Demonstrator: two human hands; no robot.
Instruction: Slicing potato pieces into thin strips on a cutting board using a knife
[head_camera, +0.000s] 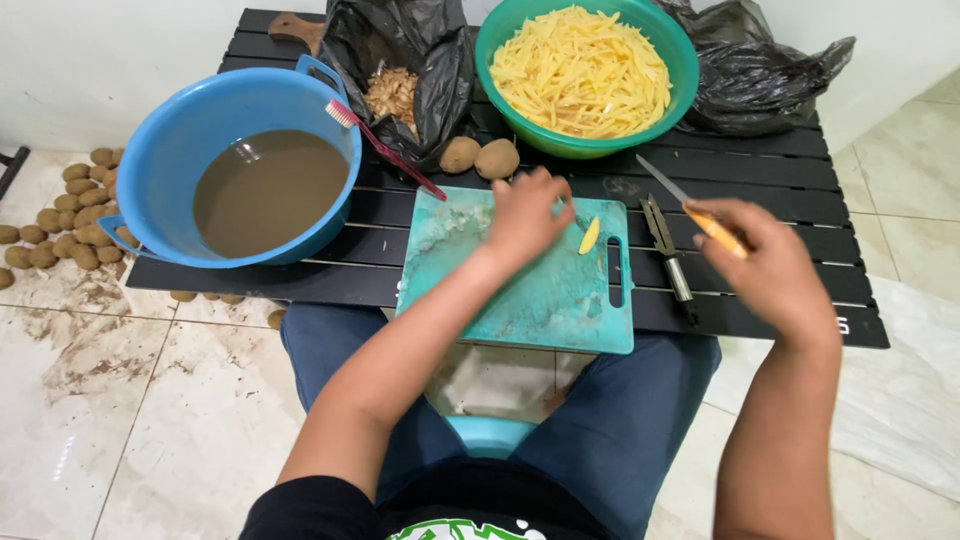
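Note:
My left hand (525, 215) hovers over the teal cutting board (520, 300), fingers slightly curled, holding nothing that I can see. A single yellow potato strip (589, 236) lies on the board just right of that hand. My right hand (765, 265) is off the board's right side, shut on a knife with an orange handle (712, 228); its blade (660, 177) points up and left toward the green bowl. Two unpeeled potatoes (480, 157) rest at the board's far edge.
A green bowl (510, 120) full of cut potato strips stands at the back. A blue basin (170, 150) of muddy water with a toothbrush (385, 150) sits left. Black bags (760, 80) hold peelings. A peeler (668, 255) lies right of the board. Potatoes (70, 215) lie on the floor.

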